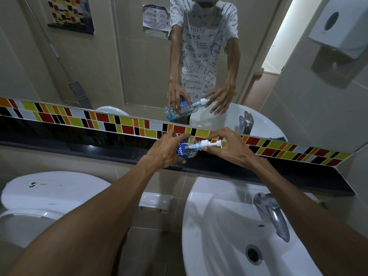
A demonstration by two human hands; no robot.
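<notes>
A clear plastic pump bottle with a blue label lies tilted on its side in the air above the black ledge, its white pump head pointing right. My left hand grips the bottle's body. My right hand pinches the white pump with thumb and fingers. The mirror above repeats both hands and the bottle.
A white sink with a chrome tap sits below on the right. A toilet with its lid up stands at the left. A band of coloured tiles runs under the mirror. A paper dispenser hangs at the upper right.
</notes>
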